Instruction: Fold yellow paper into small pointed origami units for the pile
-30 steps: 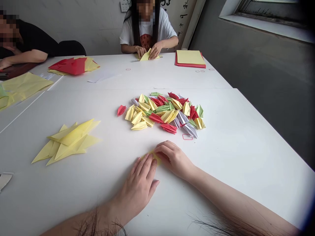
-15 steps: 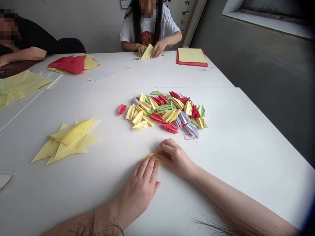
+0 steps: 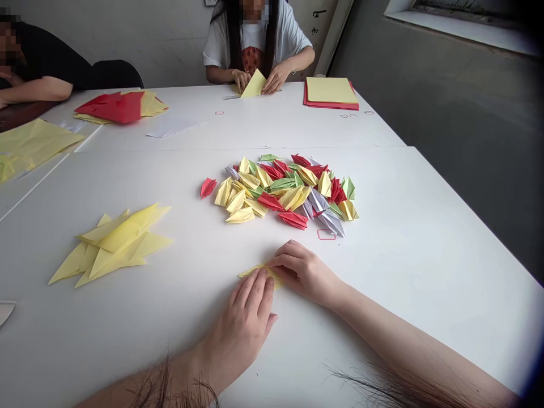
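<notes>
Left hand (image 3: 244,317) palm-down, right hand (image 3: 308,275) curled

Yeah, most of that small folded yellow paper piece (image 3: 247,272) is buried under your left grip (image 3: 246,309), so you can't read its creases. The fingertips of your right grip (image 3: 304,272) are partly hidden too. Left edge chops off the pale flat scrap (image 3: 5,310), too little to identify. Bottom bits of your multicoloured folded-paper heap (image 3: 295,197) are covered, and the white-shirted person (image 3: 291,39) gets cropped up top.
</notes>
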`<state>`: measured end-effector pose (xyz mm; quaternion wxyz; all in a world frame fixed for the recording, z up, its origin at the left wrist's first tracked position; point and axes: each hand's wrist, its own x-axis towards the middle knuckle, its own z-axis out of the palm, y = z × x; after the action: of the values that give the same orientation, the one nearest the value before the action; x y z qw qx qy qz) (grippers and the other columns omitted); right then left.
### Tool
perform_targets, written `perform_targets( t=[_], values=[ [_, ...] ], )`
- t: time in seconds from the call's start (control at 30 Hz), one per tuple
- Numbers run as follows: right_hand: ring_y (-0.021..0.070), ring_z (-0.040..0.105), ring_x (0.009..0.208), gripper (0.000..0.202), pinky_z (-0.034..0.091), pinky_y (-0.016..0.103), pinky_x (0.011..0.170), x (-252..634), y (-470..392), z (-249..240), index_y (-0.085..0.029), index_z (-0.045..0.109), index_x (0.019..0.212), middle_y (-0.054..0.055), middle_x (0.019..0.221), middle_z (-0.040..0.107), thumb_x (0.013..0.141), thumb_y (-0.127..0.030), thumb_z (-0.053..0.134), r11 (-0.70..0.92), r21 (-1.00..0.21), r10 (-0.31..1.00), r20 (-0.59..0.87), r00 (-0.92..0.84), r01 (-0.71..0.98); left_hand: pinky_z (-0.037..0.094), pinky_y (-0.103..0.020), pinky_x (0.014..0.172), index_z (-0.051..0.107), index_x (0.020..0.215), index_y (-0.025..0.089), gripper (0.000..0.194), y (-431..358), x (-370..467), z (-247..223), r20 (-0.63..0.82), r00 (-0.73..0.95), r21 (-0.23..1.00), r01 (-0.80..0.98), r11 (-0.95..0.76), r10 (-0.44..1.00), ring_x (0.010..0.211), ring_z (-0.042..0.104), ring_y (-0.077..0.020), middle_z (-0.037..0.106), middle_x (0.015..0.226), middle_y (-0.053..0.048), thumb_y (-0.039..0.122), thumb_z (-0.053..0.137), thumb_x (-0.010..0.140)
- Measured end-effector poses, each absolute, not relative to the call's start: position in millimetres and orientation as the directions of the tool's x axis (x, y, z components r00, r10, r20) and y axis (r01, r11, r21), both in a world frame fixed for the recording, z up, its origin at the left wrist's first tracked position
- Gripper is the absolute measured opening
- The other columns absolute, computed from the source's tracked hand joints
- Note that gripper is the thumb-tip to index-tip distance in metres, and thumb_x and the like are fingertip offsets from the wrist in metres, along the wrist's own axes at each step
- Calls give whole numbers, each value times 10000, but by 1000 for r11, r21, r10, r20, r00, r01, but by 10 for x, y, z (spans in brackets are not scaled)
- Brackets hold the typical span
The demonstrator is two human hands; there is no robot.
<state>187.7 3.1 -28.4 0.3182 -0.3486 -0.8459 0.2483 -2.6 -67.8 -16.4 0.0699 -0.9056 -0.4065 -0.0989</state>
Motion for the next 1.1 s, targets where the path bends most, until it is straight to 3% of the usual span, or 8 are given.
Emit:
perform_targets(
  t=[0.3,0.6,0.83,1.1],
  values=[
    [193,544,867,292,501,331,741,2042,58,-216,-174,659,1096,121,964,603,902,-107,452,700,-604,657,334,-675,382,430,-362,964,479,1298,56,440,-668,-46,-152,220,646,-13,751,-660,731,1219,505,-269,545,1323,-158,292,427,930],
    [199,547,862,329,495,361,752,2050,34,-196,-216,651,1143,115,975,599,885,-126,468,709,-584,657,343,-671,395,391,-351,996,422,1352,62,497,-675,-61,-117,159,657,-6,747,-665,737,1297,415,-269,413,1439,-161,332,409,934],
    [163,590,812,251,521,285,697,2077,28,-232,-206,683,1092,94,922,624,915,-176,509,651,-673,708,369,-602,351,353,-344,1026,394,1371,58,528,-660,-59,-127,122,668,-14,741,-672,734,1329,369,-261,404,1442,-168,370,382,945],
    [174,570,812,288,496,308,691,2121,-7,-208,-217,653,1138,98,947,636,936,-164,455,745,-483,649,363,-669,460,368,-341,1016,415,1360,65,519,-676,-72,-131,122,664,-32,746,-666,738,1332,364,-258,401,1446,-160,375,374,947]
  ],
)
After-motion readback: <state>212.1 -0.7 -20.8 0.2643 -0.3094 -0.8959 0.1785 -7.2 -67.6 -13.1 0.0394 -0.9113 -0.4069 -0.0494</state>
